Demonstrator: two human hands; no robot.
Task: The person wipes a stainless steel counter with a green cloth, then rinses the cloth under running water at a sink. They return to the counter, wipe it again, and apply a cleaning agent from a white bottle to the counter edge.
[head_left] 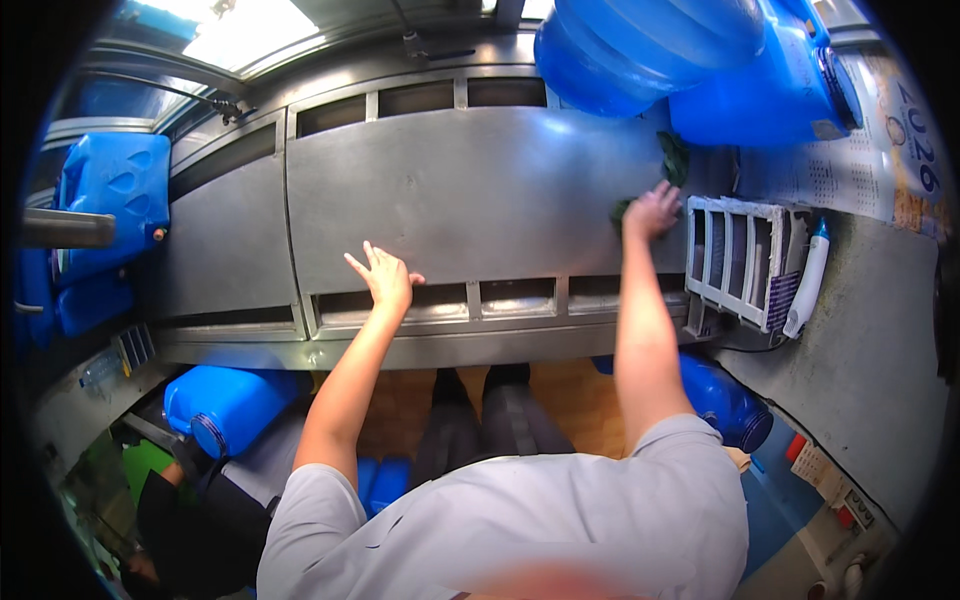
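My left hand [387, 280] hovers over the near edge of the steel counter [430, 190], fingers spread and nothing in them. Farther right, my right hand [652, 212] presses on a dark green cloth [621, 213] lying against the steel, its fingers bent over it and slightly blurred. More dark green material [674, 160] shows just beyond those fingers; whether it is the same piece I cannot tell.
A big blue water bottle [640, 50] and a blue jerrycan [755, 90] stand at the far right. A white slatted rack [735, 255] sits beside my right hand. Another blue jerrycan [120, 195] is at the left. A person in black [190, 530] is at lower left.
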